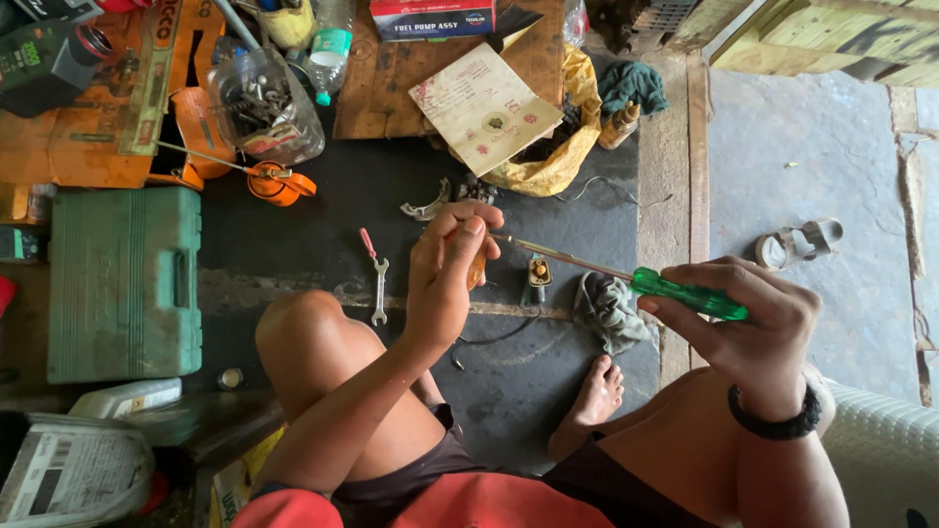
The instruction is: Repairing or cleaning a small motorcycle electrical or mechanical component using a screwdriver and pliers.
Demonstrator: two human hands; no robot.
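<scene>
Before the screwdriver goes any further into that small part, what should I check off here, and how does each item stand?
1. Right hand grips the translucent green screwdriver handle: ok.
2. Left hand pinches a small amber part: ok.
3. Metal shaft reaches the part: ok.
4. Tip seated in a screw: cannot tell, fingers hide it.
5. Small steel open-end spanner lies on the dark floor mat beside the left knee: ok.

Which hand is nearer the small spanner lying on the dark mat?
Left. The left hand hovers just right of the spanner; the right hand, gripping the green screwdriver, is far right.
</scene>
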